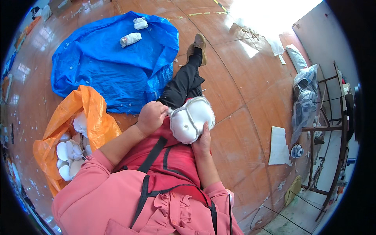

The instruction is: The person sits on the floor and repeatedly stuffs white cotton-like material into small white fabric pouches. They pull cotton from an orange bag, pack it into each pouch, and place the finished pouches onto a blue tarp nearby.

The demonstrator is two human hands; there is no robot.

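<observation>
Above my lap, my right hand grips a pair of white moulded foam cups, like bra cups, from the lower right. Its thumb lies on the white face. The cups have fuzzy grey edges, and a grey strip curves across them. At their left edge is my left hand, its fingers pinched together; what they pinch is too small to make out. To my left, an orange sack gapes, with several loose white cups inside.
A blue tarp sack lies spread ahead on the tiled floor, carrying two white wrapped bundles. My outstretched legs run beside it. At right are a metal rack, a clear plastic bag and a white sheet.
</observation>
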